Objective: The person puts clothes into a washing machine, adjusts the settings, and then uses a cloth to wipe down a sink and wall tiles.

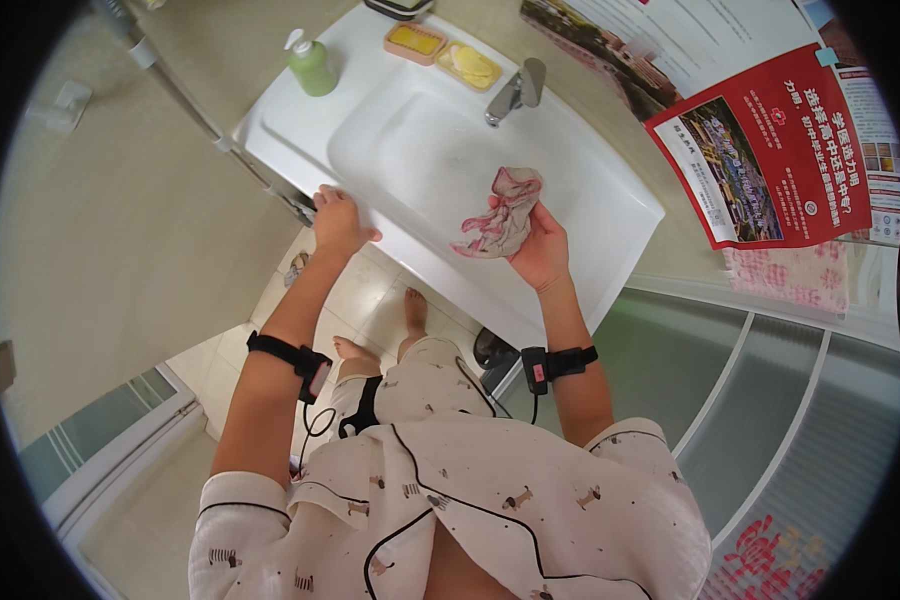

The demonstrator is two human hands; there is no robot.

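My right hand [544, 251] holds a crumpled, wet-looking cloth [506, 217] over the basin of a white washbasin [607, 195]. The cloth is greyish white with pink edging, and it hides part of my fingers. At the washbasin's front edge, toward its left end, is my left hand [337, 225]. Its thumb is spread from the fingers, and nothing shows in its grasp. Whether it presses on the rim I cannot tell. A chrome faucet [517, 90] stands at the back of the basin, beyond the cloth.
A green pump bottle [311, 66] stands on the back left of the washbasin. Two soap dishes [415, 43] sit beside the faucet, one with yellow soap [471, 66]. A metal pole [187, 94] leans at the left. Printed posters [765, 150] hang at the right, above a frosted sliding panel [682, 352].
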